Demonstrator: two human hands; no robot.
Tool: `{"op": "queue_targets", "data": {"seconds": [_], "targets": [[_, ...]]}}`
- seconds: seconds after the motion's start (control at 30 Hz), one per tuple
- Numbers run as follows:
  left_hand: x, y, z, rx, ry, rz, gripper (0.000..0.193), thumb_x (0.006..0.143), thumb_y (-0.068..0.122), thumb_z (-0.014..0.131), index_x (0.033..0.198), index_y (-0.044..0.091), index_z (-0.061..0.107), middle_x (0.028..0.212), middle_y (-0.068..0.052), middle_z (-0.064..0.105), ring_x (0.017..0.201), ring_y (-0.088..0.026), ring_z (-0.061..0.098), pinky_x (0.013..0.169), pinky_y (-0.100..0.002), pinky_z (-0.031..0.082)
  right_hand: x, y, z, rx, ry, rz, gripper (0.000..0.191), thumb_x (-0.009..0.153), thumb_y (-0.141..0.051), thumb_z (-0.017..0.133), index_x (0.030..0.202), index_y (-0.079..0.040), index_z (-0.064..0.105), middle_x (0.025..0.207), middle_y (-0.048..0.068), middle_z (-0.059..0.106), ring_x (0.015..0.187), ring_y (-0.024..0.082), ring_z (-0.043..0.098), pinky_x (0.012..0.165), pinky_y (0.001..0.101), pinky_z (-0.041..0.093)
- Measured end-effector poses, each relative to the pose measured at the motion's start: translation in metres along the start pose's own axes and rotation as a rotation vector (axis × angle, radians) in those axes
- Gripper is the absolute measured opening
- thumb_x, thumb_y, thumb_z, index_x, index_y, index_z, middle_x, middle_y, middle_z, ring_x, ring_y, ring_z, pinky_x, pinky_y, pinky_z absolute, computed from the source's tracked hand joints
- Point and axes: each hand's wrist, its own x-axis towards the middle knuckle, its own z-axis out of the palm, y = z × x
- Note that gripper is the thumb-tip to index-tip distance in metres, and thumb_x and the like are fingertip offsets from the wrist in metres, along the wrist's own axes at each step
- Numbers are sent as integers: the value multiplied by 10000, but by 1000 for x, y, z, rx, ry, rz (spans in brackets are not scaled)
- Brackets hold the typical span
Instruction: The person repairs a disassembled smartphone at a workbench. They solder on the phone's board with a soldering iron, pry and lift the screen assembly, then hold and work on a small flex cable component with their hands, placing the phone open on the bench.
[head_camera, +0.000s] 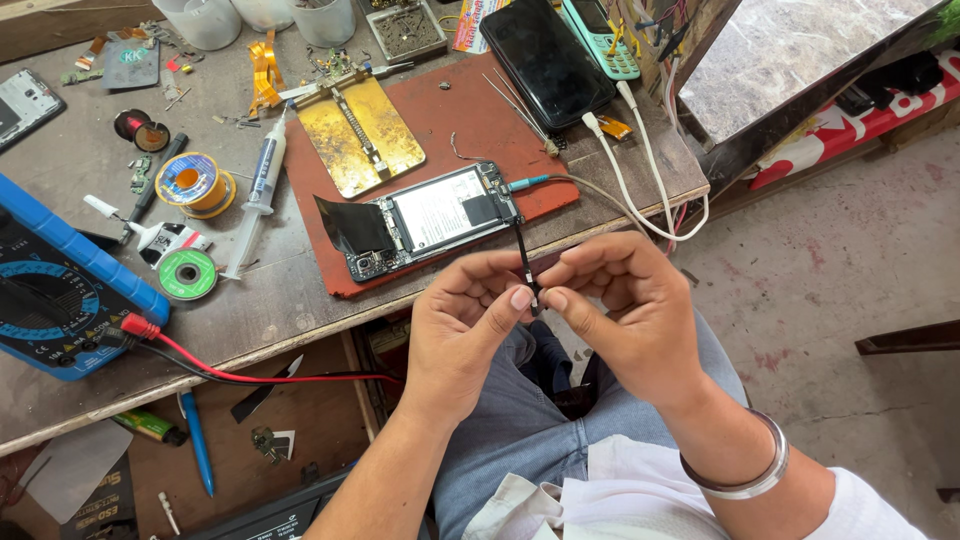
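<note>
Both hands are meeting just off the front edge of the workbench (300, 320), above the person's lap. The left hand (462, 330) and the right hand (625, 305) are each pinching, thumb against forefinger, the lower end of a thin black strip (524, 262); the fingertips (521, 298) of the two hands are almost touching around it. The strip is running up from the pinch to the near right corner of an opened phone (430, 220), which is lying tilted on a red mat (470, 120) with its back off and its insides showing. A black flap (352, 226) is folding out from the phone's left end. A thin cable with a blue plug (528, 183) is reaching the phone's right end. Behind the phone a gold-coloured metal holder (358, 135) is sitting on the mat, and a dark phone (547, 60) is lying face up further back, partly on the mat. To the left a syringe (258, 195), a spool of wire (195, 183), a green roll (187, 274) and a blue meter (60, 290) with a red lead (220, 372) are lying on the bench. A metal bangle (745, 480) is circling the right wrist.
</note>
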Motion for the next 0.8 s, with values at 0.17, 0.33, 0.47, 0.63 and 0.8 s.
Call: {"op": "queue_targets", "data": {"seconds": [0.17,0.33,0.47,0.63,0.8], "targets": [[0,-1,-1,28,8,25,235,944,77,770,1133,-1,653,1020,-59,713,886,-103,658,826,-250,558,-1,0,1,-4,-12,70,298,944,39,722,1202,-14,583,1065,108,730,1006,130,705,898,281,597],[0,-4,-3,60,-11,13,193,961,68,759,1117,-33,707,1009,-64,729,893,-100,667,823,-236,553,-2,2,-1,-11,-2,70,307,938,31,741,1199,-18,587,1050,83,708,995,107,682,895,261,582],[-2,-2,-2,81,-33,27,208,971,79,742,1147,-32,737,1037,-58,735,916,-97,675,841,-232,556,-1,4,-1,13,26,77,314,933,24,755,1193,-23,587,1041,67,701,975,97,674,878,251,575],[-2,2,1,132,-47,45,212,974,70,739,1156,-38,747,1065,-73,726,950,-108,688,871,-243,564,-1,5,-2,7,32,75,309,934,25,757,1185,-27,585,1052,58,695,980,91,671,887,249,577],[-2,6,3,149,-98,104,221,956,28,747,1167,-37,733,1114,-77,708,1003,-108,680,895,-243,560,1,5,-2,16,35,70,307,936,37,747,1187,-27,583,1066,60,687,993,95,667,905,254,578]]}}
